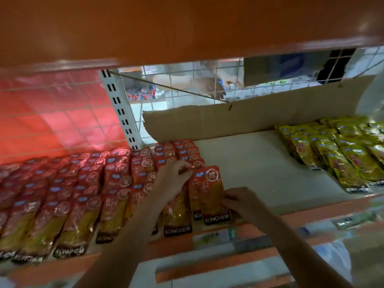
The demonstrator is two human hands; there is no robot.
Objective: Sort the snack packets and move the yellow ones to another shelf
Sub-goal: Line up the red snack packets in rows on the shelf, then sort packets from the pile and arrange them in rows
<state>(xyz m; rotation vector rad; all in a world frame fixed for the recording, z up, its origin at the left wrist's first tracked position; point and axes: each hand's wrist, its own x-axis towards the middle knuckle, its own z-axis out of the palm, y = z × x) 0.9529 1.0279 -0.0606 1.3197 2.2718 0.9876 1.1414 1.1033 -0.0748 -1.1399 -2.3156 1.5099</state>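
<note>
Rows of red snack packets (68, 190) cover the left and middle of the white shelf (255, 163). A stack of yellow snack packets (340, 150) lies at the shelf's right end. My left hand (172, 177) pinches the top edge of a red packet in the rightmost red rows. My right hand (241, 202) grips the right side of the front red packet (212, 196), which lies at the right edge of the red group near the shelf's front.
A cardboard sheet (259, 119) leans against the wire mesh back. An orange shelf (187, 28) hangs close overhead. Behind the mesh another person's hand (209, 88) works on the far side. A perforated white upright (120, 109) stands behind the red packets. Bare shelf lies between the red and yellow groups.
</note>
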